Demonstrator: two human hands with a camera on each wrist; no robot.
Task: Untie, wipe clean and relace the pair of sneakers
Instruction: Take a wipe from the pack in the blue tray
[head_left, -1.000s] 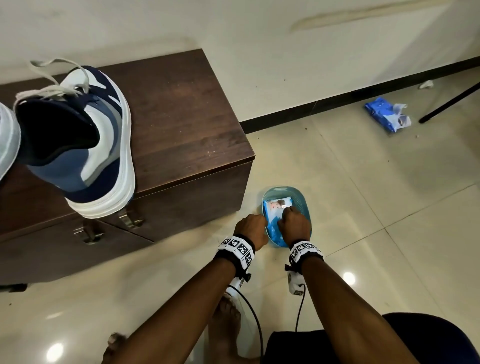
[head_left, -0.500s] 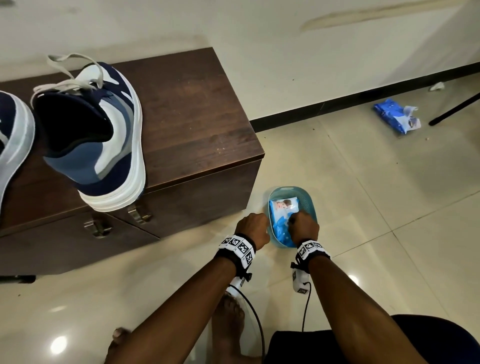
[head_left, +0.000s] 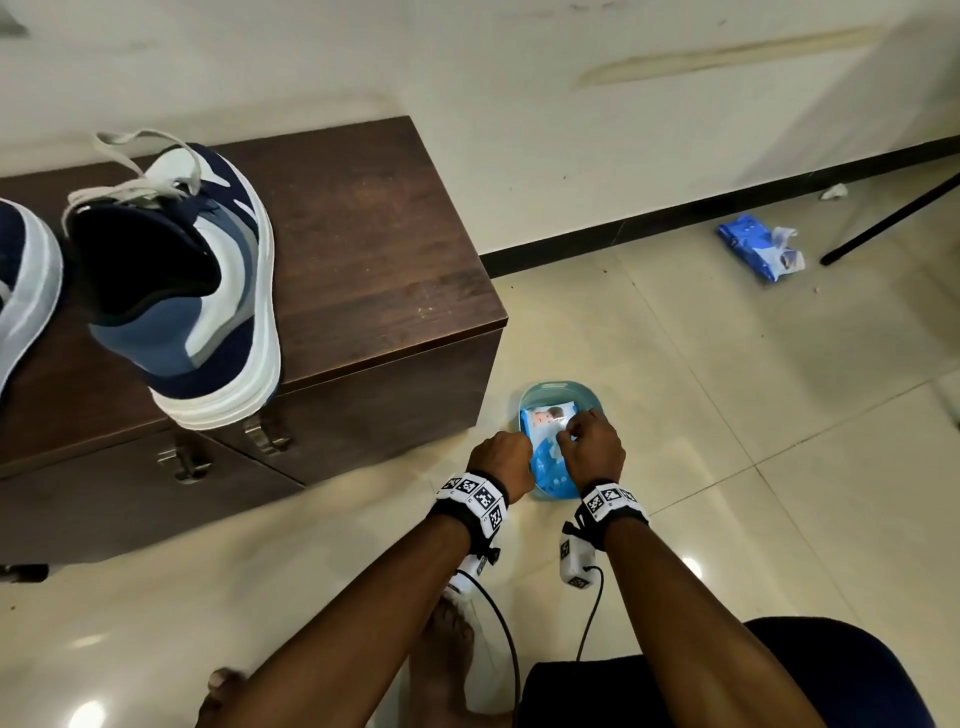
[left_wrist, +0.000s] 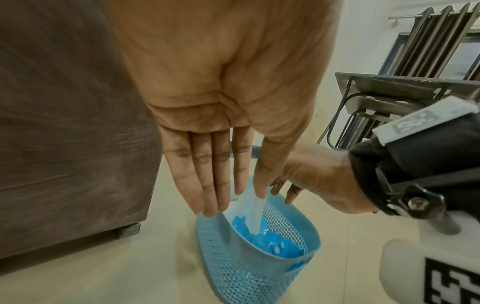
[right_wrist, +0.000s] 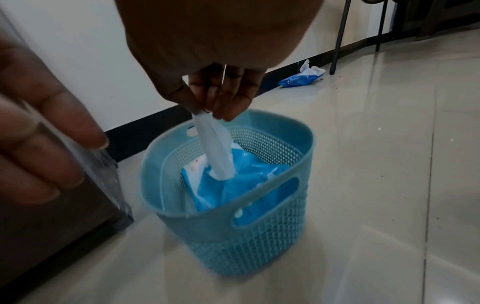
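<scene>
Two navy, blue and white sneakers stand on a dark wooden chest (head_left: 374, 249): one (head_left: 197, 291) heel-on with loose white laces, the other (head_left: 21, 291) cut off at the left edge. On the floor a light-blue mesh basket (head_left: 558, 387) (right_wrist: 259, 236) holds a blue wipes pack (head_left: 545, 462) (right_wrist: 246, 176). My right hand (head_left: 592, 441) (right_wrist: 210, 111) pinches a white wipe (right_wrist: 215, 148) (left_wrist: 253, 214) that stretches up out of the pack. My left hand (head_left: 501, 457) (left_wrist: 207, 185) hovers at the basket's left rim, fingers straight, holding nothing.
A second blue wipes pack (head_left: 761, 249) lies on the tiles by the black skirting, beside a black stand leg (head_left: 893, 218). The chest's corner and metal latches (head_left: 265, 431) are just left of the basket. My bare feet (head_left: 441, 660) are below the hands.
My right hand has risen from the pack, drawing a white wipe up with it. The left hand stays at the basket's left rim. The head view has shifted slightly.
</scene>
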